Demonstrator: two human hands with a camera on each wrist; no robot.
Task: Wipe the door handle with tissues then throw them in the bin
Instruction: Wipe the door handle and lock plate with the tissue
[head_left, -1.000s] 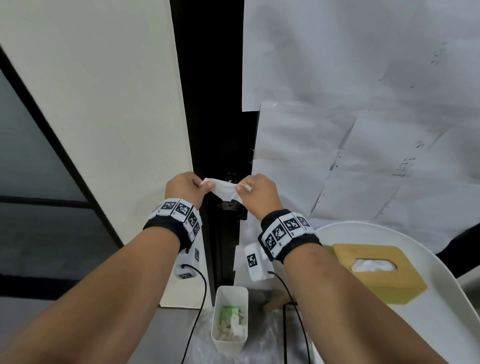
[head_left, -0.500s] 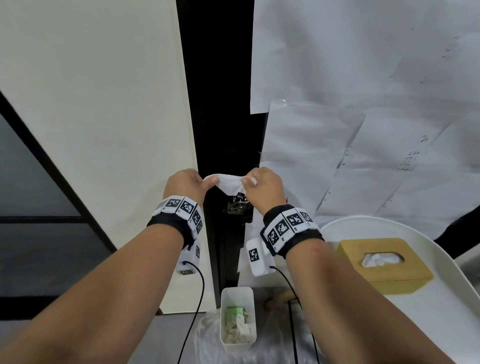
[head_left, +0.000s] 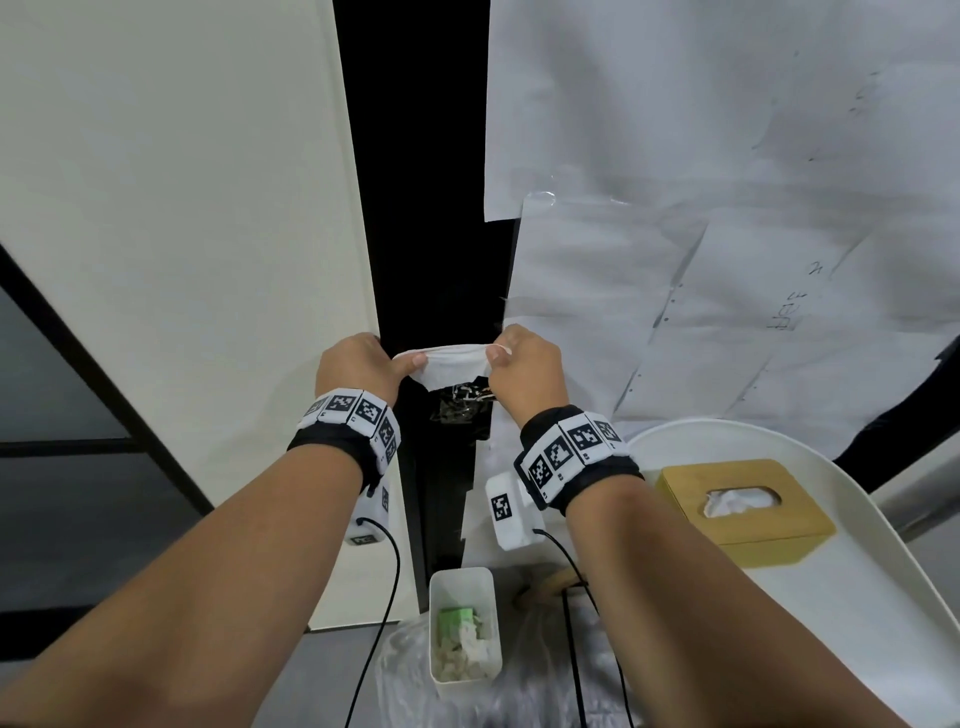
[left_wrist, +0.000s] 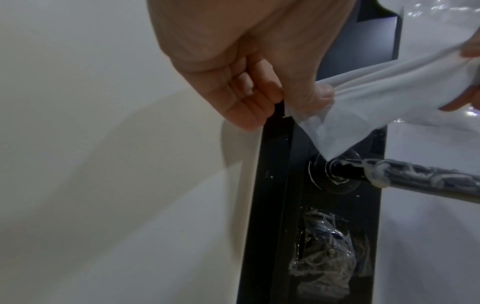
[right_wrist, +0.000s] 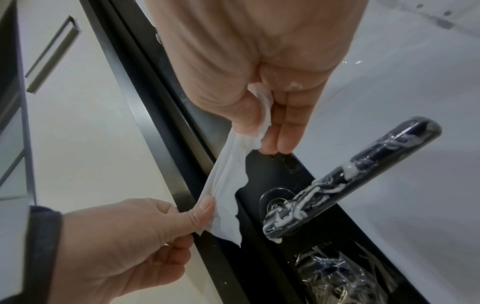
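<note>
A white tissue (head_left: 451, 364) is stretched between my two hands in front of the black door edge. My left hand (head_left: 358, 366) pinches its left end between thumb and fingers (left_wrist: 298, 98). My right hand (head_left: 524, 371) pinches the other end (right_wrist: 259, 131). The tissue (right_wrist: 226, 195) hangs just above and left of the dark lever door handle (right_wrist: 345, 176), which is smeared with white streaks. In the left wrist view the tissue's lower corner (left_wrist: 345, 131) almost reaches the handle's base (left_wrist: 335, 174). On the floor below stands a white bin (head_left: 465, 629) holding used tissues.
A wooden tissue box (head_left: 743, 504) sits on a round white table (head_left: 857, 613) at the right. Paper sheets (head_left: 727, 208) cover the door. A clear plastic-wrapped lock (right_wrist: 340, 273) sits below the handle. Clear plastic lies on the floor around the bin. Cables hang from both wrists.
Both hands have pulled the tissue out wider and tauter between them. The view has shifted slightly, with the hands appearing a little higher against the door.
</note>
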